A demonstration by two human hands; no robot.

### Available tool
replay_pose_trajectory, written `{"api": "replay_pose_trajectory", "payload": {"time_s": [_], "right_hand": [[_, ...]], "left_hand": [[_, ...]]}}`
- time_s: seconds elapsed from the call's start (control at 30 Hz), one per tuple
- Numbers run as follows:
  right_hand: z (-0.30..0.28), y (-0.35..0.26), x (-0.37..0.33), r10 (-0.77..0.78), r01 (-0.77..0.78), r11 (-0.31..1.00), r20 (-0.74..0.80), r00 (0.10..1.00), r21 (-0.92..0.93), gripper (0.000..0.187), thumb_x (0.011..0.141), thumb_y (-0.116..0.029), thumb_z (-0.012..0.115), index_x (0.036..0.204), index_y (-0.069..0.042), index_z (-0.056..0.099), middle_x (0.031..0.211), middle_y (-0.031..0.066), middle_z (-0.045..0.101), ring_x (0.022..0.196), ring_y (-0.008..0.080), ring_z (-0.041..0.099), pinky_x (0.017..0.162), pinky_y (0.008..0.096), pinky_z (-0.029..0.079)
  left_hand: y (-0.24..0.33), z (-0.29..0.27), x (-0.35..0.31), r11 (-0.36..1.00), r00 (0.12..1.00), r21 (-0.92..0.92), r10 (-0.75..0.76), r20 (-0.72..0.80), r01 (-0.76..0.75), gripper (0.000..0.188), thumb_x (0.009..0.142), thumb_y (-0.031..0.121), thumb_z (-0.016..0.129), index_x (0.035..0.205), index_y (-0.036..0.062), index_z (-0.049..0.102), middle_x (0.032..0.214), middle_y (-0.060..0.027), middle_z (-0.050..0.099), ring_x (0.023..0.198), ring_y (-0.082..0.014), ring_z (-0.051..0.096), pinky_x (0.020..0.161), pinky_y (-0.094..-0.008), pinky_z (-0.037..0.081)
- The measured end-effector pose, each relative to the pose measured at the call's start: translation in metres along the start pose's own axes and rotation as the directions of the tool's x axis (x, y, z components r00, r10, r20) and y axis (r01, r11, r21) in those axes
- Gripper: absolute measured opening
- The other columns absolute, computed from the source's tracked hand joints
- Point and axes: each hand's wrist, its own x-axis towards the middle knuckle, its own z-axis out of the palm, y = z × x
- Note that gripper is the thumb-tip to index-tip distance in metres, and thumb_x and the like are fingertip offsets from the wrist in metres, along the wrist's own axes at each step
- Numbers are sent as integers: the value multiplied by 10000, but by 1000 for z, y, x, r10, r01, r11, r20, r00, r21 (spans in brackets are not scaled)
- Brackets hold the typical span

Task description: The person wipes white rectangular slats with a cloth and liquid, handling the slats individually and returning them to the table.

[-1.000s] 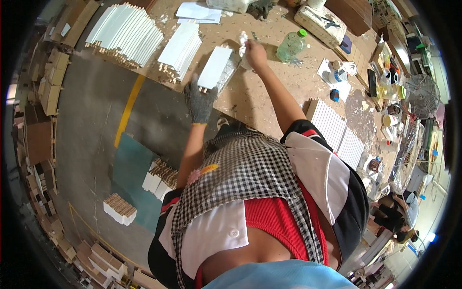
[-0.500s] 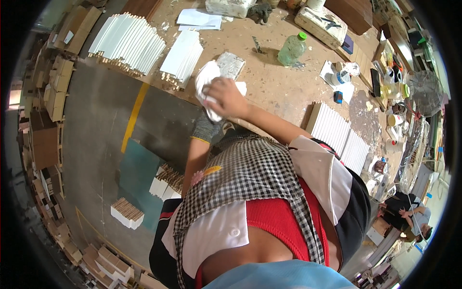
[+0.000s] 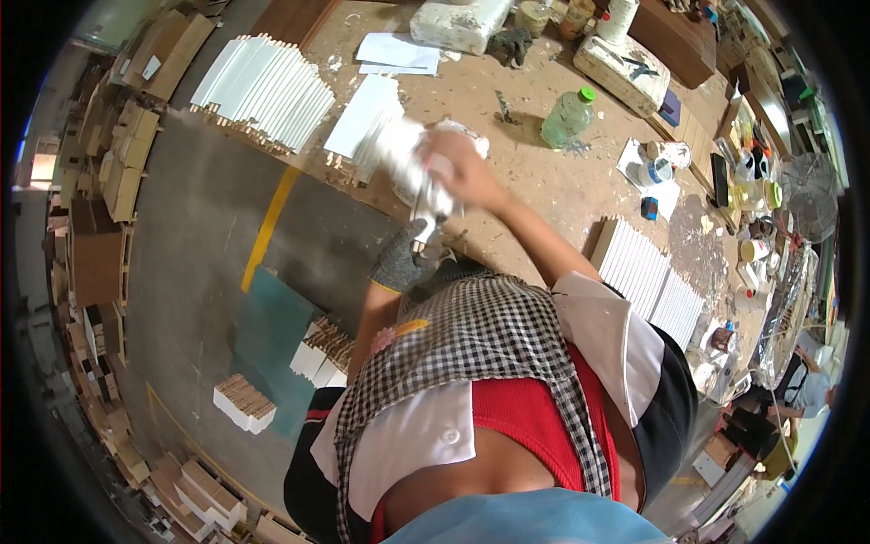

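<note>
My right hand [image 3: 460,170] is closed on a crumpled white cloth [image 3: 399,150], smeared by motion, over the bench's near edge. Below it my left hand [image 3: 395,261], in a grey knit glove, grips a white-painted wooden slat [image 3: 423,225] with a bare wood end. The cloth lies against the slat and covers much of its length. Just left of the cloth is a small stack of white slats [image 3: 358,118] on the bench, and a larger row of white slats [image 3: 263,91] sits farther left. A pale block behind my right hand is mostly hidden.
The brown workbench [image 3: 507,163] carries a green-capped bottle [image 3: 569,118], white paper sheets [image 3: 397,54] and a paint-spattered block [image 3: 621,74]. More white slats [image 3: 648,272] stand at the right. Slat bundles [image 3: 245,403] rest on the floor at left; a person [image 3: 807,385] is far right.
My right hand and the cloth have shifted and blurred, baring the slat's near end above my left glove. The whole view has slid slightly, so the bench appears farther right and lower.
</note>
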Motion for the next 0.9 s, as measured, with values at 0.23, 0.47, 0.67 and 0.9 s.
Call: {"api": "replay_pose_trajectory", "payload": {"time_s": [0.23, 0.47, 0.67, 0.9], "right_hand": [[-60, -30, 0, -190, 232, 898, 147, 971, -373, 353, 928, -324, 518, 686, -83, 608, 634, 76, 606, 590, 264, 592, 661, 418, 525], [-173, 49, -87, 528, -522, 832, -557, 641, 187, 566, 1061, -439, 530, 700, -19, 648, 603, 11, 590, 561, 95, 517, 528, 313, 400], [-78, 4, -139, 711, -670, 700, -319, 626, 247, 521, 1054, -405, 543, 745, 1, 646, 621, 8, 570, 603, 111, 496, 557, 326, 403], [-52, -36, -173, 750, -739, 661, -137, 647, 127, 441, 1039, -368, 565, 883, 28, 681, 696, 85, 629, 657, 143, 553, 614, 342, 452]], "left_hand": [[26, -15, -39, 985, 998, 166, -47, 45, 39, 501, 964, 311, 644, 1365, 52, 493, 1085, -179, 586, 896, -292, 592, 771, -369, 525], [144, 0, -63, 827, 1000, 562, 29, -2, -23, 529, 944, 308, 676, 1369, 65, 476, 1124, -195, 584, 922, -306, 593, 801, -377, 523], [211, 35, 38, -283, 825, 959, 544, 150, 13, 1070, 742, 532, 822, 1488, -67, 344, 1383, -344, 494, 1330, -465, 457, 1143, -528, 363], [180, -48, 108, -201, 792, 972, 570, 218, -123, 1174, 733, 561, 807, 1552, -78, 260, 1584, -314, 330, 1476, -445, 326, 1221, -456, 287]]}}
